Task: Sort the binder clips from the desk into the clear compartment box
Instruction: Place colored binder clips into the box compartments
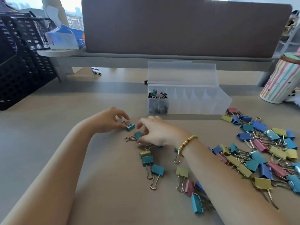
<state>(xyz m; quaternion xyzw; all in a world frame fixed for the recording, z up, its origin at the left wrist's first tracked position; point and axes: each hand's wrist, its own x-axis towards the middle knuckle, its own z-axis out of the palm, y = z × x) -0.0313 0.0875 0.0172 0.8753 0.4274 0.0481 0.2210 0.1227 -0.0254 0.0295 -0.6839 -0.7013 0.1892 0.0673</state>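
A clear compartment box (203, 104) stands open at mid-desk, with small clips in its leftmost compartment (157, 95). My left hand (108, 119) pinches a teal binder clip (130, 127) on the desk. My right hand (155, 132), with a bead bracelet on its wrist, grips another teal clip (138, 135) just to the right of it. Several teal and yellow clips (149, 161) lie below my right hand. A large heap of coloured clips (263, 153) covers the desk at the right.
A black mesh organiser (17, 62) stands at the far left with a tissue pack (65, 38) beside it. A grey desk divider (178, 26) and shelf run behind the box. A striped cup (279, 82) stands at the right.
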